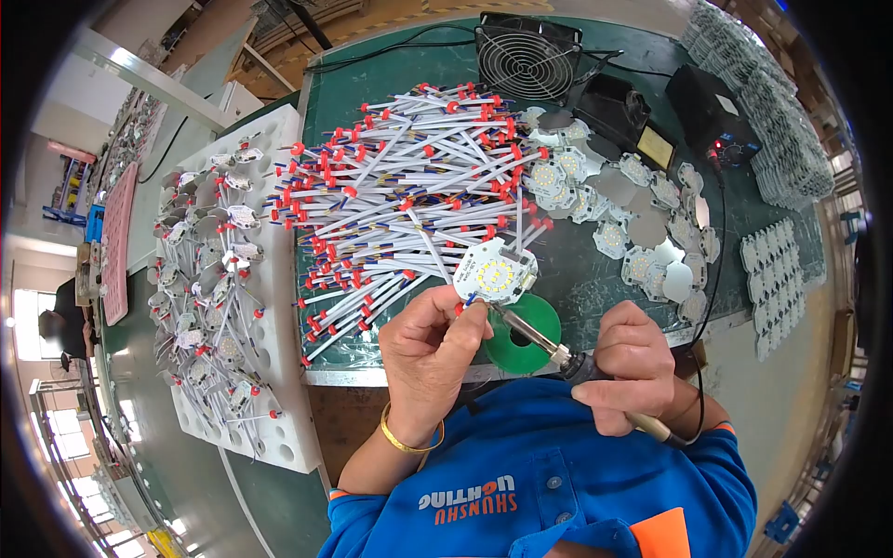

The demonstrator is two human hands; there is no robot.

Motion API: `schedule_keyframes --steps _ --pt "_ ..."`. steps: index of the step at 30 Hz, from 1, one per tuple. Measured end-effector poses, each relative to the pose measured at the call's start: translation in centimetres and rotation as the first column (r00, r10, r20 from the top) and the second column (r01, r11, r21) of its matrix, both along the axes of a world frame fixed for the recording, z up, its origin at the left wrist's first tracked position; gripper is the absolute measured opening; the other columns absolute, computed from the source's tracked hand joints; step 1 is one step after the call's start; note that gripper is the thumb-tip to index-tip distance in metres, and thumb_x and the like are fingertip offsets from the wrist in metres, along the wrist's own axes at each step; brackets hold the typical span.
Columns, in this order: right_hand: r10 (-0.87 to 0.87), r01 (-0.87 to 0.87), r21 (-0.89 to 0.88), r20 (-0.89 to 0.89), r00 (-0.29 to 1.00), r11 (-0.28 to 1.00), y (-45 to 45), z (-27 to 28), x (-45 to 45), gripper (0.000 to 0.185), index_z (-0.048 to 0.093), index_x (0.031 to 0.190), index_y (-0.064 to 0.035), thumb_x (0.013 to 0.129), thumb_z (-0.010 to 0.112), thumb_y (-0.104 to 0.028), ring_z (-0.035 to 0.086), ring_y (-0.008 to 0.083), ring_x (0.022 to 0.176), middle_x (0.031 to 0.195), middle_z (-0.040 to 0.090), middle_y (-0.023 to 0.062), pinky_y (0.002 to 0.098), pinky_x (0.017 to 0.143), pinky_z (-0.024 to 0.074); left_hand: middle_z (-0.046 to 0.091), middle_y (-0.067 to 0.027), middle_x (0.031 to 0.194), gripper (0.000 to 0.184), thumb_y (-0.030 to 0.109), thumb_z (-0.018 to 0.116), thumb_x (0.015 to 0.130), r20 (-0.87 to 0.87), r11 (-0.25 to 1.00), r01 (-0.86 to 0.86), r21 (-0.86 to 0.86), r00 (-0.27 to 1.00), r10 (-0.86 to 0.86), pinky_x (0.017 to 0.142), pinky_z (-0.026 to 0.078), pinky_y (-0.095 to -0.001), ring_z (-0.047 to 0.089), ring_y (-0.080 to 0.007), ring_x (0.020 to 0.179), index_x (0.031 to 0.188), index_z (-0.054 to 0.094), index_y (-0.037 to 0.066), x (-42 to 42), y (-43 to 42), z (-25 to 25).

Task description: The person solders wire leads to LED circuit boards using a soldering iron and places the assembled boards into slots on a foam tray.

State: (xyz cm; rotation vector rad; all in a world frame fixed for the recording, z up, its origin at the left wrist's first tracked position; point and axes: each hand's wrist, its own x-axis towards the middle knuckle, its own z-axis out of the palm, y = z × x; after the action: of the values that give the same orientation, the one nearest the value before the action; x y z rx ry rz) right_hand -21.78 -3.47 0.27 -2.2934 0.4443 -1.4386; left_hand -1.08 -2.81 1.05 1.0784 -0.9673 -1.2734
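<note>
My left hand [433, 339] pinches a wire lead with a red end at the lower edge of a white LED circuit board [495, 271]. In my right hand [625, 367] is a soldering iron [579, 365], its metal tip slanting up and left to the board's lower edge by my left fingertips. Whether the tip touches the board I cannot tell. Under the iron lies a green ring-shaped spool [526, 346]. Just beyond the board spreads a big pile of white wire leads [409, 186] with red ends.
Loose round LED boards [642, 219] lie on the right. Behind them stand a fan [528, 58], an iron holder [614, 107] and a black soldering station [714, 116]. Stacked board panels [777, 121] line the right edge. Left is a white foam tray [302, 409] with wired boards.
</note>
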Motion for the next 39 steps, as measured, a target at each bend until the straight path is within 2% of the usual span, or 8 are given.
schedule_keyframes --steps 11,17,21,23,25,30,35,39 --pt "-0.082 0.081 -0.045 -0.023 0.996 0.996 -0.8 1.7 -0.2 0.034 0.061 0.087 -0.0076 0.054 0.057 0.003 0.042 0.0165 0.046 0.058 0.043 0.0022 0.0303 0.052 0.0366 0.059 -0.0002 0.066 0.005 0.003 0.059 0.083 0.016 0.996 0.031 0.08 0.999 -0.033 0.053 0.037 -0.0165 0.049 -0.0016 0.06 0.084 0.062 -0.001 0.1 -0.6 0.1" --pt "-0.285 0.279 -0.075 -0.098 0.953 0.957 -3.5 2.4 1.1 0.036 0.06 0.092 -0.0056 0.059 0.075 -0.011 0.048 0.0235 0.056 0.069 0.048 0.0073 0.0335 0.05 0.0382 0.061 -0.0008 0.068 0.01 0.005 0.061 0.083 0.045 0.983 0.154 0.096 0.986 -0.159 0.056 0.04 -0.0164 0.052 -0.002 0.061 0.09 0.062 -0.001 -0.1 -0.7 0.1" --pt "-0.389 0.389 -0.025 0.013 0.921 0.921 -5.0 2.1 2.9 0.033 0.059 0.09 -0.0077 0.06 0.075 -0.006 0.053 0.0236 0.06 0.072 0.053 0.0071 0.0312 0.052 0.0428 0.062 -0.0014 0.073 0.014 0.004 0.063 0.082 0.223 0.969 0.226 0.096 0.944 -0.242 0.059 0.042 -0.0169 0.054 -0.0038 0.064 0.095 0.063 -0.002 0.0 -1.0 0.9" --pt "-0.267 0.269 0.049 -0.031 0.963 0.962 -5.3 2.0 3.0 0.029 0.059 0.089 -0.0083 0.064 0.072 -0.001 0.053 0.0231 0.059 0.07 0.052 0.007 0.0309 0.05 0.0426 0.062 -0.0024 0.078 0.015 0.003 0.063 0.081 0.27 0.965 0.246 0.094 0.927 -0.262 0.06 0.042 -0.0173 0.055 -0.0052 0.068 0.095 0.063 -0.001 0.1 -1.5 0.7" --pt "-0.241 0.242 0.064 -0.016 0.97 0.968 -5.1 2.0 3.0 0.028 0.059 0.089 -0.0085 0.065 0.069 0.003 0.052 0.0223 0.057 0.068 0.051 0.007 0.0303 0.048 0.0417 0.063 -0.0024 0.08 0.018 0.005 0.066 0.079 0.396 0.98 0.111 -0.166 0.917 -0.037 0.056 0.04 -0.0164 0.052 -0.0037 0.064 0.097 0.065 0.001 0.3 -2.5 -0.4" --pt "-0.299 0.301 0.077 -0.037 0.953 0.95 -5.0 1.5 2.9 0.028 0.057 0.086 -0.0082 0.063 0.07 0.003 0.047 0.0206 0.05 0.061 0.046 0.0053 0.0296 0.042 0.0354 0.06 -0.0004 0.079 0.022 0.005 0.067 0.078 0.365 0.979 0.138 -0.147 0.928 -0.076 0.056 0.039 -0.0168 0.05 -0.0041 0.064 0.101 0.065 0.002 0.2 -2.4 -0.1" --pt "-0.337 0.333 0.076 0.05 0.94 0.94 -4.6 1.0 3.5 0.027 0.056 0.085 -0.007 0.063 0.07 0.003 0.045 0.0191 0.048 0.061 0.046 0.0046 0.0287 0.04 0.0335 0.059 0.0018 0.074 0.032 0.008 0.067 0.08 -0.045 0.97 0.232 0.077 0.972 -0.229 0.057 0.04 -0.0171 0.049 -0.003 0.064 0.111 0.061 0.003 0.6 -2.2 0.7" --pt "-0.327 0.32 0.077 0.103 0.94 0.944 -4.5 0.6 3.9 0.024 0.055 0.084 -0.0053 0.066 0.07 0.002 0.044 0.0178 0.05 0.063 0.05 0.0055 0.0277 0.041 0.0335 0.059 0.0013 0.072 0.032 0.008 0.066 0.081 -0.037 0.96 0.246 0.132 0.969 -0.243 0.058 0.041 -0.0176 0.05 -0.0038 0.064 0.112 0.06 0.002 0.8 -2.2 0.7"
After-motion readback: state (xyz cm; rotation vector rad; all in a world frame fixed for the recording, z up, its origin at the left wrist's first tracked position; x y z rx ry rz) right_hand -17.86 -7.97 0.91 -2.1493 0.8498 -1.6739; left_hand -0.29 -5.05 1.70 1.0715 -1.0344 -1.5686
